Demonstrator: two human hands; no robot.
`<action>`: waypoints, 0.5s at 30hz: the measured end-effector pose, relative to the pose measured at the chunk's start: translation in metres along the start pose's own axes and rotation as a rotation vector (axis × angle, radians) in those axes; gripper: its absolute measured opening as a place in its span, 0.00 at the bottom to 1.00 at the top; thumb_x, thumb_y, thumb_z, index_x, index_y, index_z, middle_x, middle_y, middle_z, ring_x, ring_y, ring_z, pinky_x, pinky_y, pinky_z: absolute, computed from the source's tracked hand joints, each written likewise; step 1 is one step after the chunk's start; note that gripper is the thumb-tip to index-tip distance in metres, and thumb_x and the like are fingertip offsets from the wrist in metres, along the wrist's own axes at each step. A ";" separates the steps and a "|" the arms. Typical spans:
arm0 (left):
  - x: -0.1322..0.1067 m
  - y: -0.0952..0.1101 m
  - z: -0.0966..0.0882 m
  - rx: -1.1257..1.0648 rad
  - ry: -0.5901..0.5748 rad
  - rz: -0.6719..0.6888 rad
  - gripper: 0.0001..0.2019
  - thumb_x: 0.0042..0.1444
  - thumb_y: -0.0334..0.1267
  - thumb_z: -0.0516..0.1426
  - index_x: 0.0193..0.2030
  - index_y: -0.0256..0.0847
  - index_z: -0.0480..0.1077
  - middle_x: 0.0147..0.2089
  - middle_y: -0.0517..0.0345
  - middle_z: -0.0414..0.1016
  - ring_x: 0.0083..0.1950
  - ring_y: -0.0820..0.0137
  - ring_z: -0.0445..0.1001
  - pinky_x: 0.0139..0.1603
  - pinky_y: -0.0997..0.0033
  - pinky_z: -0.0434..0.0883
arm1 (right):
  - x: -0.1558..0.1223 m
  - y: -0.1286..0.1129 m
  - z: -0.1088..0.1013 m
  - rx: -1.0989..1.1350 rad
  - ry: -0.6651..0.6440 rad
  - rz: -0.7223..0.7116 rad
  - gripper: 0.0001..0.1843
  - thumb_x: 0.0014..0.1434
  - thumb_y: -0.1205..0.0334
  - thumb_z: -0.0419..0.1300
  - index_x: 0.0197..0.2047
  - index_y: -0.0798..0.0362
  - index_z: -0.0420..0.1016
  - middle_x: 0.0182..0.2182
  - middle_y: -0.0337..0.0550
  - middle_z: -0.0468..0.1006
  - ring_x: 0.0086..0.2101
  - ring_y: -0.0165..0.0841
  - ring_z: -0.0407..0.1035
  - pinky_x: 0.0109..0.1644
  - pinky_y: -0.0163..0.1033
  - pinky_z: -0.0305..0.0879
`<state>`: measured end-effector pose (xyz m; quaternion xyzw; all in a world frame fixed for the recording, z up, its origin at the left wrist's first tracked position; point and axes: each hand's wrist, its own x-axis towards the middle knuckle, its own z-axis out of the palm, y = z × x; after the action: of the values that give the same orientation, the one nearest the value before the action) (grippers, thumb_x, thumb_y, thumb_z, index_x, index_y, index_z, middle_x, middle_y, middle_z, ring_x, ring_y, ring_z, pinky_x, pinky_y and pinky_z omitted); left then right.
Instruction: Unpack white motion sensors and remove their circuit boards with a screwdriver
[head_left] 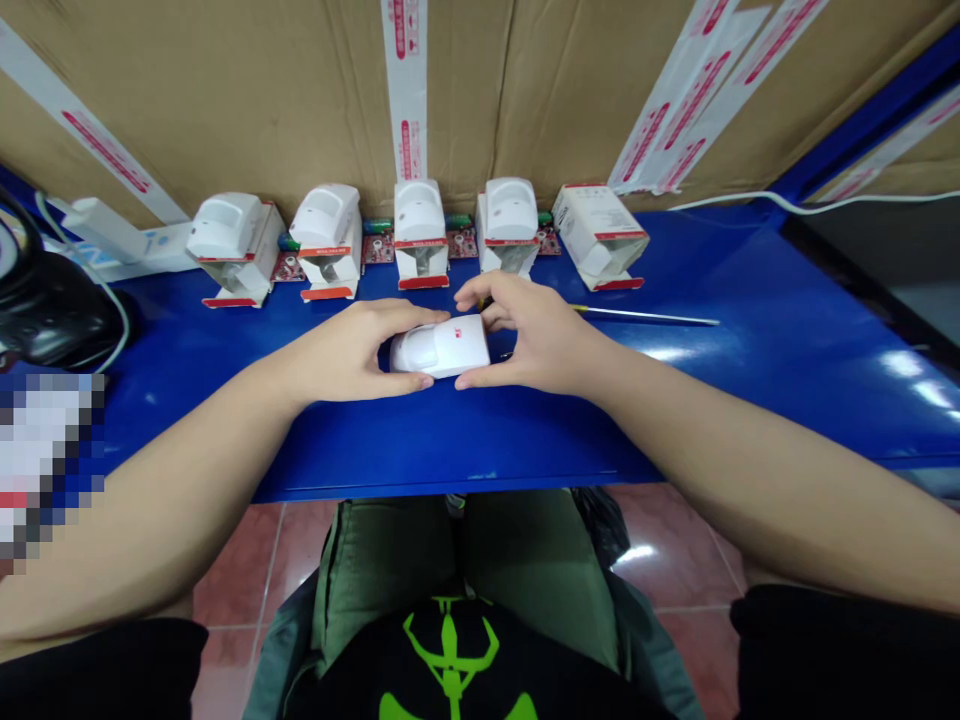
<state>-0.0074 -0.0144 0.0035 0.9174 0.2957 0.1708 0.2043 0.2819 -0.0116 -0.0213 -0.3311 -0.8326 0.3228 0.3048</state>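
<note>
A white motion detector [461,345] with a small red mark lies on its side between my hands, low over the blue table. My left hand [352,350] grips its rounded left end, fingers along the far side and thumb along the near side. Around the right end is my right hand [536,335], its thumb at the near edge and its curled fingers at the far edge. Just behind my right hand lies a screwdriver [652,317]; its thin metal shaft points right, and its handle is mostly hidden by the hand.
Along the back of the blue table [450,440], several white detectors [420,210] rest on small open boxes [422,262], with red circuit boards [379,247] between them. Another box [600,235] stands at their right. A black object [67,310] with a cable is at left.
</note>
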 end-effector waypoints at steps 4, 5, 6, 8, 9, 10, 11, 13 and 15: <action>0.001 -0.002 0.003 0.033 0.001 0.024 0.29 0.68 0.51 0.67 0.72 0.42 0.80 0.68 0.43 0.87 0.66 0.51 0.87 0.73 0.50 0.80 | 0.001 -0.004 -0.011 -0.171 -0.080 -0.064 0.34 0.55 0.46 0.83 0.58 0.49 0.80 0.58 0.53 0.83 0.54 0.50 0.78 0.61 0.59 0.78; 0.002 -0.003 0.004 0.045 -0.003 0.029 0.29 0.68 0.51 0.67 0.72 0.42 0.80 0.68 0.42 0.87 0.66 0.51 0.87 0.73 0.50 0.80 | 0.000 -0.006 -0.018 -0.214 -0.102 -0.075 0.32 0.56 0.45 0.82 0.58 0.49 0.81 0.57 0.53 0.83 0.54 0.51 0.78 0.62 0.59 0.77; 0.002 -0.003 0.005 0.054 -0.011 0.034 0.30 0.68 0.51 0.67 0.73 0.41 0.80 0.68 0.42 0.87 0.66 0.50 0.87 0.74 0.49 0.80 | -0.001 -0.007 -0.026 -0.255 -0.115 -0.082 0.29 0.59 0.44 0.80 0.57 0.48 0.82 0.56 0.53 0.84 0.54 0.51 0.78 0.63 0.60 0.77; 0.003 -0.005 0.006 0.065 -0.023 0.037 0.31 0.69 0.52 0.66 0.74 0.40 0.79 0.69 0.40 0.86 0.68 0.49 0.86 0.74 0.48 0.80 | -0.006 -0.010 -0.045 -0.321 -0.111 -0.078 0.21 0.64 0.43 0.76 0.54 0.46 0.84 0.52 0.51 0.86 0.53 0.51 0.79 0.62 0.60 0.77; 0.003 -0.005 0.007 0.066 -0.026 0.037 0.31 0.70 0.52 0.66 0.74 0.39 0.79 0.69 0.38 0.86 0.68 0.49 0.85 0.75 0.47 0.79 | -0.010 -0.010 -0.056 -0.338 -0.098 -0.058 0.18 0.66 0.42 0.75 0.52 0.44 0.85 0.50 0.50 0.87 0.51 0.51 0.79 0.60 0.60 0.77; 0.004 -0.006 0.008 0.068 -0.029 0.035 0.32 0.70 0.53 0.65 0.75 0.38 0.78 0.70 0.37 0.85 0.69 0.48 0.85 0.75 0.45 0.79 | -0.013 -0.009 -0.068 -0.344 -0.087 -0.029 0.17 0.67 0.40 0.74 0.50 0.42 0.85 0.48 0.48 0.87 0.49 0.50 0.79 0.58 0.59 0.78; 0.004 -0.007 0.008 0.073 -0.031 0.031 0.32 0.70 0.54 0.65 0.75 0.38 0.77 0.71 0.37 0.85 0.70 0.47 0.84 0.76 0.44 0.78 | -0.017 -0.006 -0.079 -0.345 -0.085 0.007 0.17 0.67 0.38 0.74 0.49 0.40 0.86 0.45 0.48 0.87 0.46 0.49 0.79 0.54 0.59 0.78; 0.004 -0.008 0.008 0.094 -0.032 0.013 0.33 0.71 0.54 0.65 0.76 0.38 0.76 0.71 0.37 0.84 0.70 0.46 0.82 0.76 0.41 0.77 | -0.025 0.003 -0.098 -0.342 -0.134 0.085 0.21 0.63 0.34 0.77 0.46 0.40 0.87 0.41 0.47 0.87 0.40 0.47 0.79 0.47 0.57 0.77; 0.004 -0.009 0.008 0.126 -0.032 -0.018 0.34 0.71 0.54 0.64 0.77 0.37 0.75 0.70 0.36 0.84 0.71 0.45 0.81 0.76 0.39 0.76 | -0.030 0.015 -0.112 -0.350 -0.207 0.158 0.24 0.58 0.31 0.81 0.44 0.40 0.88 0.37 0.46 0.87 0.35 0.45 0.78 0.39 0.54 0.74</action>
<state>-0.0050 -0.0078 -0.0068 0.9283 0.3107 0.1356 0.1524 0.3863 0.0121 0.0268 -0.4085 -0.8742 0.2286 0.1293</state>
